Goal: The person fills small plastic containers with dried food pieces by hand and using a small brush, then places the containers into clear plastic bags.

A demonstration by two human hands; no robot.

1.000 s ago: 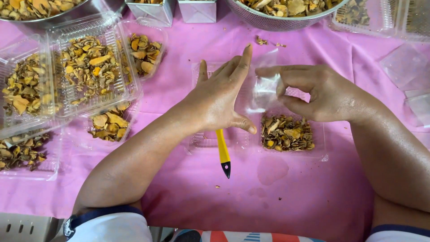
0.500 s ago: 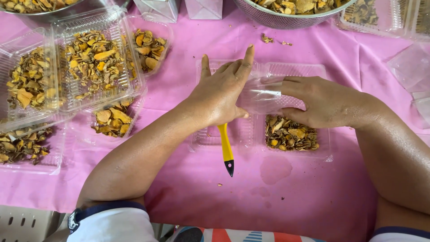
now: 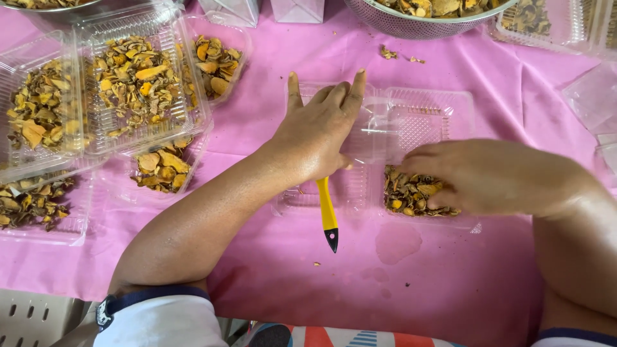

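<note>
Right hand (image 3: 479,177) dropped onto dried slices (image 3: 411,193), fingers curled over them; left hand (image 3: 318,128) flat, released, on clear lid (image 3: 360,138).

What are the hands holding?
Nothing is gripped. The left hand presses flat on the clear box lid; the right hand rests on the dried pieces.

Single head view, looking steeply down, close over table (image 3: 450,283).
</note>
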